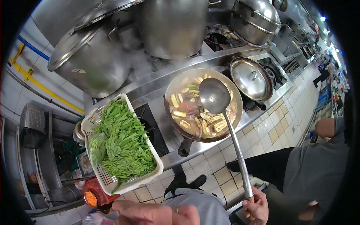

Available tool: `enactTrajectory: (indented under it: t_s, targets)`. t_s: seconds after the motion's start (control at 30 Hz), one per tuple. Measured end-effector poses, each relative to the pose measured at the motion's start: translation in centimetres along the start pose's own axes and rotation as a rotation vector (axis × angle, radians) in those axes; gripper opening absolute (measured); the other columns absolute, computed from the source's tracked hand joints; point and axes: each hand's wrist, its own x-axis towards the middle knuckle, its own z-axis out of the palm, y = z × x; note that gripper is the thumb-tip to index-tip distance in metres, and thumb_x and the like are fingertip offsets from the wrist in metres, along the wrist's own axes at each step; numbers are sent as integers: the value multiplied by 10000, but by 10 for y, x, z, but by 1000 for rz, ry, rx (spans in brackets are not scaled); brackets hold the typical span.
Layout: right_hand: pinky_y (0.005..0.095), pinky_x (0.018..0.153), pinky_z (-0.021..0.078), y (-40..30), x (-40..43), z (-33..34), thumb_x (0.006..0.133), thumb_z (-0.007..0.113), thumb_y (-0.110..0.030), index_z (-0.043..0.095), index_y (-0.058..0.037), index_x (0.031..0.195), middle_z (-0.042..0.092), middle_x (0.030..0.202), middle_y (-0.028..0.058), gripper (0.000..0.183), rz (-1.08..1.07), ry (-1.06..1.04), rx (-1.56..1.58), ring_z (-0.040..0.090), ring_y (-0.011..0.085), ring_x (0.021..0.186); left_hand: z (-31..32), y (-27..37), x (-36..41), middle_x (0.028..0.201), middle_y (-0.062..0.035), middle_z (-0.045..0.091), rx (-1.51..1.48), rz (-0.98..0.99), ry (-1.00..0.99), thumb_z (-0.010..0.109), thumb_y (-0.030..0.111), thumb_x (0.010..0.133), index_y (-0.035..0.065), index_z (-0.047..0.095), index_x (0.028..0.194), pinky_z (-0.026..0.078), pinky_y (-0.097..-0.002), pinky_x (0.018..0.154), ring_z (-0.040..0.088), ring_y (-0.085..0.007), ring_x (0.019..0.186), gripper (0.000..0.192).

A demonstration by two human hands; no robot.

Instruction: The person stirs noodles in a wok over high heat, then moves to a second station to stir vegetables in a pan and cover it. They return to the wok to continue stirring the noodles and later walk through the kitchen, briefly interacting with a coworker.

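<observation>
My right hand [258, 206] grips the wooden end of a long steel ladle [237, 146]. The bowl of this ladle hangs over a wok [240, 112], its rounded underside towards me, and covers part of the food. In the wok, eggplant pieces [206, 126] and some red and green bits sit in steaming brownish liquid. Blurred and close to the camera, my left hand [157, 212] is at the bottom edge with its fingers bent. Whether it holds anything is hidden. Left of the wok stands a white plastic basket [159, 166] full of leafy greens [123, 137].
Large steel stockpots [171, 28] stand behind the wok. A lidded pan [250, 80] sits on the burner to the right. The wok handle [184, 147] juts towards me. Another person [315, 166] is close on my right. A red container [97, 188] is below the basket.
</observation>
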Motion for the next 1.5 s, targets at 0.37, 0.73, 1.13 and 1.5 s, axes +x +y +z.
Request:
enactTrajectory:
  t_s: [0.37,0.73,1.13,1.5]
  targets:
    - [218,309,371,14,-7,-28,717,762,14,562,61,1267,573,618,65,588,-66,-12,68,490,100,401,-17,-42,-10,1114,-182,628,42,179,-258,508,188,965,41,578,1246,381,-421,907,650,-371,985,325]
    - [237,330,362,37,-12,-58,758,694,85,519,65,1317,552,608,41,586,-87,-25,181,465,98,377,-78,-101,-61,994,-167,611,1664,-281,4,662,16,789,16,577,1020,500,-422,740,611,-344,885,246]
    - [243,309,343,42,-19,-81,768,724,-3,514,75,1281,507,570,37,560,-126,66,236,443,100,363,-153,-115,-182,997,-163,632,1899,-742,237,622,104,850,48,596,1034,512,-451,802,623,-362,933,194]
    - [226,310,333,109,-44,-103,773,634,73,519,86,1250,474,597,-6,491,-108,227,64,407,58,371,-237,-103,-332,881,-167,658,1835,-1064,749,649,80,760,66,645,950,535,-458,721,669,-338,796,191]
